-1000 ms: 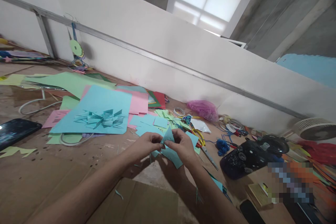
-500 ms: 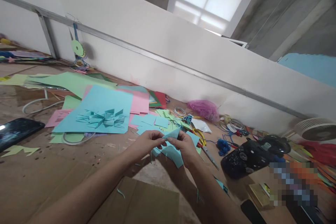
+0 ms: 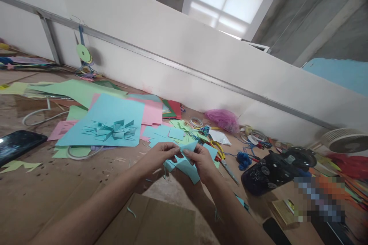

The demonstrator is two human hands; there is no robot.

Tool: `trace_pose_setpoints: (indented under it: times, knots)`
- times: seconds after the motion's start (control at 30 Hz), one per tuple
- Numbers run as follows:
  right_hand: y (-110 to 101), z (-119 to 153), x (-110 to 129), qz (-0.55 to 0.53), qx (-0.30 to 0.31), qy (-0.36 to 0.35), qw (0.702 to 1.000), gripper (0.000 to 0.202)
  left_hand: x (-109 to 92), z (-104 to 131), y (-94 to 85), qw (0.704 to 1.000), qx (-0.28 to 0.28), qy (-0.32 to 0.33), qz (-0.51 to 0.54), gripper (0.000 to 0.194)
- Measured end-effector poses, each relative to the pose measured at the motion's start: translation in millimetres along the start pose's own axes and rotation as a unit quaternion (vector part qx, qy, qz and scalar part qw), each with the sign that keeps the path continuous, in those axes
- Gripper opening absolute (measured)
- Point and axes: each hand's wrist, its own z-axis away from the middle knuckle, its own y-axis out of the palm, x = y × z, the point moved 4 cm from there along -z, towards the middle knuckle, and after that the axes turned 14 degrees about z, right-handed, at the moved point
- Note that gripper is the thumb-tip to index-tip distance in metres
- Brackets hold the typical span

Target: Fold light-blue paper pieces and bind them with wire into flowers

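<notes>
A small light-blue piece of paper (image 3: pixel 190 145), folded to a pointed triangle, is held up between both hands. My right hand (image 3: pixel 203 159) pinches it, thumb on the near face. My left hand (image 3: pixel 159 156) has its fingers curled at the paper's left corner. Under the hands lie more light-blue paper pieces (image 3: pixel 188 169), partly covered. Left of them, a cluster of folded blue paper shapes (image 3: pixel 115 130) rests on a large blue sheet (image 3: pixel 115 107). Yellow-handled scissors (image 3: pixel 228 169) lie just right of my right hand.
A phone (image 3: pixel 21 145) lies at the far left. To the right stand a black speckled container (image 3: pixel 267 172) and a white fan (image 3: pixel 345 139). Blue yarn (image 3: pixel 243 160) and a pink plastic bag (image 3: pixel 222 118) lie beyond the scissors. A white wall (image 3: pixel 178 46) runs behind.
My left fingers have shifted slightly on the folded paper, the thumb moving back from its face. The right hand keeps its pinch. The view has moved very slightly.
</notes>
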Motion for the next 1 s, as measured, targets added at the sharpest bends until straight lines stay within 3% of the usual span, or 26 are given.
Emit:
trace_pose_setpoints:
  times: [0.27, 0.4, 0.63, 1.0]
  knots:
    - [5.0, 2.3, 1.1, -0.01, 0.002, -0.005, 1.0, 0.028, -3.1, -0.9, 3.7, 0.997, -0.06, 0.021, -0.037, 0.027]
    - [6.3, 4.0, -0.1, -0.024, -0.015, -0.01, 1.0, 0.026, 4.4, 0.4, 9.2, 0.998, -0.035, 0.029, -0.035, 0.031]
    - [7.1, 3.4, -2.4, -0.06, 0.011, 0.009, 0.998, 0.029, 4.8, -2.2, 11.5, 0.999, -0.01, 0.036, 0.011, 0.029]
    - [6.5, 4.4, 0.1, -0.008, -0.018, -0.025, 0.999, 0.026, 1.6, 1.6, 13.2, 0.998, -0.023, 0.051, -0.038, 0.026]
